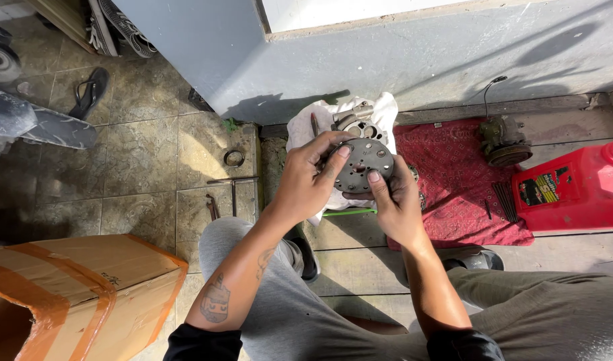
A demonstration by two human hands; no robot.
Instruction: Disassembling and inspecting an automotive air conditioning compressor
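From the head camera, looking down past the person's knees, both hands meet just above the middle of the picture. The left hand [308,179] and the right hand [394,204] close on a round, dark metal plate [364,164] with several holes in its face. The left fingers curl over its rim from nine o'clock, one fingertip pressed on the face. The right hand cups it from four o'clock with the thumb laid on the lower rim. Held this way from opposite sides, the plate faces up toward the eyes and probably cannot tip or spin.

The plate hangs just above a white cloth [299,127] spread at twelve o'clock of the hands. A grey metal housing with round openings [357,124] lies on the cloth, likely to keep grit off it, with a slim tool [314,123] beside it.

At three o'clock a red patterned mat [453,180] covers the wooden boards. It carries a small rusty pulley unit [503,142] and a row of long thin bolts [503,200], kept together within reach. A red plastic jug [574,190] stands touching the mat's far edge.

At nine o'clock, on the tiled floor, lie a metal ring [234,158] and a T-shaped wrench [233,187]. A cardboard box with orange tape [85,294] sits at seven o'clock.
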